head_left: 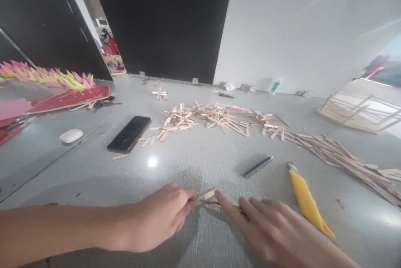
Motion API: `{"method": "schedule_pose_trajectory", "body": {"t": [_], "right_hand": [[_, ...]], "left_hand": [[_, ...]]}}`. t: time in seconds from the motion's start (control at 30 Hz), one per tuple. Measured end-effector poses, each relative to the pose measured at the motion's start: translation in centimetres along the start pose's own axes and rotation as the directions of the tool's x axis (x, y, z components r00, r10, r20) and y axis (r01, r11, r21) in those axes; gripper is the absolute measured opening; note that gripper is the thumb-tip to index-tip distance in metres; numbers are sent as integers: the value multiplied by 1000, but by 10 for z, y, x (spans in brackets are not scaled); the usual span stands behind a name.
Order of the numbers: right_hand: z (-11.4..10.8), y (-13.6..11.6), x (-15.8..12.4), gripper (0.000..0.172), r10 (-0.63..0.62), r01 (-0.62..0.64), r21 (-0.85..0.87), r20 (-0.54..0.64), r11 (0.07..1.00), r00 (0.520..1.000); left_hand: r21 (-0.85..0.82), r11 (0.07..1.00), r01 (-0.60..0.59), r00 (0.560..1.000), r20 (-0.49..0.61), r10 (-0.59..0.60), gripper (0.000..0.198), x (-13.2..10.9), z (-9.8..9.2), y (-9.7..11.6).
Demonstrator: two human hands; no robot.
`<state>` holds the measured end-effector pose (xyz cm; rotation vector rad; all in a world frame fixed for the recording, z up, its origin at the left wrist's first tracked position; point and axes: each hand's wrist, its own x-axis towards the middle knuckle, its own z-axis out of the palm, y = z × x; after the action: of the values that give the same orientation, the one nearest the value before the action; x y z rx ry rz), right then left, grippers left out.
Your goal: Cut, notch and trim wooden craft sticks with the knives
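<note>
Low in the head view, my left hand (pixel 158 217) pinches one end of a short, flat wooden stick (pixel 207 195). The index fingertip of my right hand (pixel 272 224) touches the stick's other end. A second thin wooden strip (pixel 214 204) runs just below it into the curled fingers of my right hand, which hide its far end. To the right of that hand lies a knife with a yellow-wrapped handle (pixel 305 199). A dark pen (pixel 258 167) rests on the grey surface beyond my fingers.
A heap of short stick pieces (pixel 216 117) spreads across the middle, with a bundle of long sticks (pixel 341 159) at right. A phone (pixel 130 134) and a white case (pixel 71 136) lie left. A stick frame (pixel 360 111) stands far right; a star-shaped stick piece (pixel 159 93) lies behind.
</note>
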<state>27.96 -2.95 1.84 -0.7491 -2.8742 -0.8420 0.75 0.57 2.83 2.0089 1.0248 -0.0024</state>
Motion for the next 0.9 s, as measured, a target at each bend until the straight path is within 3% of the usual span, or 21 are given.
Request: {"method": "schedule_pose_trajectory", "body": {"t": [0.1, 0.23, 0.37, 0.5, 0.6, 0.73, 0.9], "right_hand": [[5, 5, -2, 55, 40, -40, 7, -28, 999, 999], [11, 2, -2, 36, 164, -163, 66, -1, 984, 987], [1, -15, 4, 23, 146, -145, -77, 8, 986, 989], [-8, -26, 7, 26, 115, -114, -201, -8, 973, 993], [6, -16, 4, 19, 134, -132, -56, 31, 990, 991], [30, 4, 2, 31, 126, -132, 119, 52, 984, 991], [11, -12, 9, 23, 163, -160, -42, 71, 986, 984]], "left_hand": [[55, 998, -18, 1000, -21, 19, 28, 1, 7, -1], [171, 985, -25, 992, -119, 45, 29, 2, 18, -2], [204, 977, -59, 985, -146, 89, 27, 4, 30, -11], [203, 976, -75, 983, -151, 107, 29, 6, 36, -16], [230, 972, -44, 990, -122, 73, 33, 6, 33, -11], [277, 961, -9, 991, -124, 45, 38, 6, 33, -4], [300, 954, -1, 985, -162, 52, 34, 8, 42, -8]]}}
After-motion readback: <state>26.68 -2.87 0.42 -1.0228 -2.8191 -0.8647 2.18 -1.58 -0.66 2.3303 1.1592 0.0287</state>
